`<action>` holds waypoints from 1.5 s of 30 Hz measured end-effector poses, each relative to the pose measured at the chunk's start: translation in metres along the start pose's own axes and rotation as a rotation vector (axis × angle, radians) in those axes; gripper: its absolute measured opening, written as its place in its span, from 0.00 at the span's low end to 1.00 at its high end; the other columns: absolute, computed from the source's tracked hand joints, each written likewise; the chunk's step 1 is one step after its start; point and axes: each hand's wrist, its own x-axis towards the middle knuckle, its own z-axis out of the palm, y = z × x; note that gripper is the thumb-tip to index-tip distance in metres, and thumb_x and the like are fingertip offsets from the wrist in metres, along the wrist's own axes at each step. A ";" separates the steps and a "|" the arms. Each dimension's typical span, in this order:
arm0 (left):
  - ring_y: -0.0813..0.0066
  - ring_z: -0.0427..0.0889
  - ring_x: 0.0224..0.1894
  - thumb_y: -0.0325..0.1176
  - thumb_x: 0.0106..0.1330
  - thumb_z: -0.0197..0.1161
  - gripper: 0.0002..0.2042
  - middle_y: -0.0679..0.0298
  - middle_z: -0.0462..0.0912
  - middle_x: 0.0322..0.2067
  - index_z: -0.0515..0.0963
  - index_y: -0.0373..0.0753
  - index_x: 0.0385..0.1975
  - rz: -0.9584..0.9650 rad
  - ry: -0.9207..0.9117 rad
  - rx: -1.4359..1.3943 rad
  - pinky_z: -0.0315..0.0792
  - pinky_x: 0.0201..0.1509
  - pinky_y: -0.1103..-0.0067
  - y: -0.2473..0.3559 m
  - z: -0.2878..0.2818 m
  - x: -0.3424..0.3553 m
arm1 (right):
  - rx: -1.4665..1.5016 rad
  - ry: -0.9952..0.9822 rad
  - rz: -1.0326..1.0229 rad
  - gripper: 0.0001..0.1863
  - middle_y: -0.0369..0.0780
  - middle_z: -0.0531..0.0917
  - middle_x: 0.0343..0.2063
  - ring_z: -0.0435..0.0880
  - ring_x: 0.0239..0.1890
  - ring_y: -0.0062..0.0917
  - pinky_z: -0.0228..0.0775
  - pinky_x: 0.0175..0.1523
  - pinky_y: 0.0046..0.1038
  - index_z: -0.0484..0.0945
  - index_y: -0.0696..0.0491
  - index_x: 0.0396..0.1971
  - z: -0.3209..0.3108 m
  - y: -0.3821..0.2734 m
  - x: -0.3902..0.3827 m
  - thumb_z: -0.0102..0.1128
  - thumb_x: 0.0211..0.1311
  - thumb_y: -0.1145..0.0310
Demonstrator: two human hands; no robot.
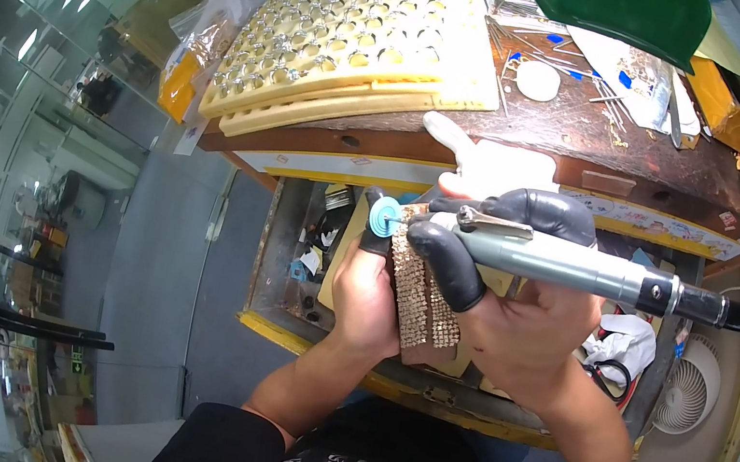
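Observation:
My right hand, with black finger covers on its thumb and fingers, is closed around a silver rotary handpiece. A black cable runs from its rear end to the right. At its tip sits a light blue ribbed disc, close to the top left of a brown block. Rows of small gold-coloured metal pieces cover the block. My left hand grips the block from the left, a black cover on its thumb; its other fingers are mostly hidden. Whether the disc touches the pieces, I cannot tell.
Beyond my hands, a white-covered piece juts from the wooden bench. Cream trays of rings stand at back left, with thin tools and a green scoop-like cover rightward. An open drawer lies below my hands.

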 end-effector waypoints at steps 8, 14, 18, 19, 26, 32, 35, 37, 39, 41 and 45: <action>0.66 0.84 0.47 0.45 0.79 0.39 0.24 0.54 0.82 0.48 0.72 0.29 0.57 0.003 0.102 -0.016 0.78 0.53 0.72 -0.002 0.007 0.003 | -0.050 0.013 -0.007 0.11 0.39 0.86 0.38 0.84 0.37 0.22 0.78 0.43 0.25 0.87 0.58 0.37 -0.001 0.002 0.002 0.75 0.52 0.75; 0.67 0.84 0.47 0.44 0.78 0.40 0.23 0.54 0.82 0.48 0.73 0.29 0.56 0.035 0.048 0.030 0.78 0.53 0.72 -0.004 0.000 0.002 | -0.095 0.013 -0.052 0.11 0.38 0.87 0.38 0.84 0.38 0.23 0.78 0.43 0.24 0.87 0.56 0.36 0.000 0.001 0.003 0.76 0.51 0.74; 0.67 0.84 0.47 0.44 0.78 0.40 0.23 0.54 0.82 0.48 0.73 0.29 0.56 0.034 0.091 0.000 0.77 0.53 0.72 -0.004 0.004 0.003 | -0.106 -0.006 -0.015 0.11 0.39 0.87 0.39 0.85 0.39 0.23 0.78 0.44 0.24 0.87 0.57 0.37 -0.002 0.001 0.003 0.76 0.51 0.74; 0.67 0.84 0.47 0.44 0.78 0.41 0.23 0.54 0.82 0.48 0.73 0.29 0.56 0.040 0.061 0.001 0.77 0.54 0.72 -0.004 0.002 0.003 | -0.121 -0.011 -0.074 0.12 0.39 0.87 0.40 0.85 0.39 0.23 0.78 0.44 0.24 0.87 0.57 0.37 -0.002 0.002 0.003 0.76 0.51 0.74; 0.62 0.80 0.50 0.50 0.79 0.33 0.28 0.52 0.79 0.50 0.71 0.31 0.58 0.013 0.044 0.007 0.74 0.59 0.68 -0.004 0.002 0.004 | -0.067 -0.012 -0.027 0.11 0.40 0.87 0.40 0.86 0.38 0.23 0.79 0.44 0.24 0.86 0.59 0.37 0.000 0.003 0.002 0.75 0.52 0.75; 0.60 0.79 0.55 0.50 0.79 0.33 0.28 0.52 0.78 0.53 0.70 0.31 0.59 -0.001 0.032 -0.009 0.70 0.64 0.66 -0.003 -0.003 0.004 | -0.001 -0.003 -0.021 0.11 0.40 0.87 0.39 0.86 0.39 0.23 0.79 0.44 0.24 0.85 0.59 0.36 0.000 0.002 0.003 0.75 0.52 0.75; 0.60 0.78 0.57 0.49 0.79 0.33 0.28 0.51 0.78 0.54 0.70 0.31 0.59 0.002 -0.042 -0.017 0.69 0.66 0.65 -0.003 -0.004 0.004 | -0.014 -0.024 0.008 0.11 0.40 0.87 0.39 0.86 0.39 0.23 0.79 0.44 0.24 0.85 0.59 0.36 0.000 0.002 0.003 0.75 0.52 0.75; 0.67 0.84 0.47 0.45 0.79 0.37 0.25 0.54 0.82 0.48 0.72 0.28 0.57 0.031 0.109 0.006 0.78 0.53 0.73 -0.003 0.008 0.004 | -0.048 0.037 -0.036 0.11 0.40 0.87 0.38 0.86 0.39 0.23 0.79 0.44 0.23 0.86 0.59 0.36 0.002 0.004 0.003 0.75 0.53 0.75; 0.67 0.84 0.47 0.45 0.79 0.37 0.26 0.54 0.82 0.48 0.72 0.28 0.57 0.039 0.053 0.014 0.78 0.53 0.73 -0.002 0.004 0.003 | -0.031 0.019 -0.026 0.10 0.40 0.87 0.39 0.86 0.38 0.23 0.79 0.44 0.24 0.86 0.59 0.36 0.001 0.003 0.003 0.75 0.52 0.76; 0.67 0.84 0.47 0.45 0.80 0.37 0.26 0.54 0.82 0.48 0.72 0.28 0.57 0.043 -0.004 0.020 0.78 0.53 0.73 -0.002 0.004 0.004 | -0.018 0.001 -0.015 0.10 0.40 0.86 0.39 0.86 0.38 0.23 0.79 0.44 0.24 0.86 0.59 0.36 0.000 0.002 0.003 0.75 0.52 0.76; 0.68 0.84 0.47 0.46 0.80 0.36 0.26 0.54 0.82 0.48 0.72 0.28 0.57 0.038 0.070 0.010 0.78 0.52 0.73 -0.002 0.007 0.004 | -0.036 0.009 -0.004 0.11 0.40 0.87 0.38 0.86 0.38 0.23 0.78 0.43 0.24 0.86 0.59 0.36 0.000 0.002 0.002 0.75 0.52 0.76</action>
